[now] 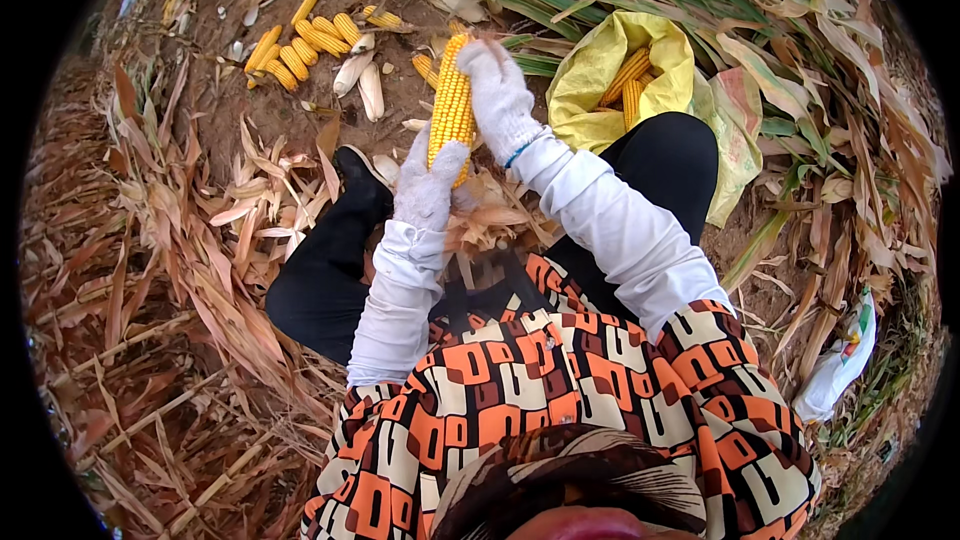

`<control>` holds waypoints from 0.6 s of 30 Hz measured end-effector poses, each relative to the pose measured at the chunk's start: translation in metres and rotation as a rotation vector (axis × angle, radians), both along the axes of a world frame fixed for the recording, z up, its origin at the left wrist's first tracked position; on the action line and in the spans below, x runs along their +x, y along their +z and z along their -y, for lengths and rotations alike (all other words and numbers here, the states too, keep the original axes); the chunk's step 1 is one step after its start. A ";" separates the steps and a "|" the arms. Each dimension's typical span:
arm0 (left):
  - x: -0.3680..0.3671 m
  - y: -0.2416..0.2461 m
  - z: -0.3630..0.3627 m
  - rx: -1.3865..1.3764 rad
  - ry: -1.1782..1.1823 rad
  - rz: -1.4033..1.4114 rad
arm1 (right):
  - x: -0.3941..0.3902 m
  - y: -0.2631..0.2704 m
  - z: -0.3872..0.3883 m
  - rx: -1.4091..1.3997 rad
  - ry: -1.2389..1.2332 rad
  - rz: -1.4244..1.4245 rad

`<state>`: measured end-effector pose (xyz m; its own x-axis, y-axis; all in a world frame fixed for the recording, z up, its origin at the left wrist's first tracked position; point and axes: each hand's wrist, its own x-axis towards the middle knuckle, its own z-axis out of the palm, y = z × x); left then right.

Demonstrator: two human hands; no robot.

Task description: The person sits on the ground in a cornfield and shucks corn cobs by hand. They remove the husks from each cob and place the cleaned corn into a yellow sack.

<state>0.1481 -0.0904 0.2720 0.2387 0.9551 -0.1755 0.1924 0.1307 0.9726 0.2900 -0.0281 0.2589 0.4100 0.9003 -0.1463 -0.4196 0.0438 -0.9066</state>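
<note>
My left hand (427, 184), in a white knit glove, grips the lower end of a husked yellow ear of corn (453, 97), which stands roughly upright in the view. My right hand (495, 82), gloved the same way, is at the ear's upper right side, its fingers bent near the tip; whether it grips the ear is unclear. Loose dry husk lies just below the ear, between my legs. A yellow woven sack (581, 109) stands open by my right knee, with several husked ears (631, 96) inside.
Several husked ears (321, 37) lie on the soil at the upper left, beside pale ears still in husk (371, 91). Dry stalks and leaves (217, 300) cover the left side. Greener corn leaves (555, 7) lie behind the sack. A white plastic bag (840, 367) is at the far right.
</note>
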 end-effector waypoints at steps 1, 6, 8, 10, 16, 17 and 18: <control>0.000 0.004 0.001 -0.017 -0.019 -0.024 | 0.009 0.000 -0.004 -0.001 -0.002 -0.017; -0.013 0.007 0.006 -0.339 0.019 0.345 | 0.052 0.008 -0.015 -0.103 -0.022 -0.169; -0.020 -0.002 0.000 -0.332 0.054 0.308 | 0.077 -0.003 -0.019 -0.106 -0.055 -0.224; -0.033 -0.010 -0.015 -0.345 0.110 0.198 | 0.087 -0.025 -0.014 -0.003 0.102 0.131; -0.023 -0.044 -0.087 -0.264 0.000 -0.264 | 0.052 -0.014 0.057 -0.074 1.186 1.377; -0.006 -0.044 -0.095 -0.264 -0.051 -0.320 | 0.045 -0.028 0.067 -0.089 1.288 1.422; 0.021 -0.061 -0.107 -0.278 -0.135 -0.256 | 0.046 -0.041 0.073 -0.126 1.423 1.392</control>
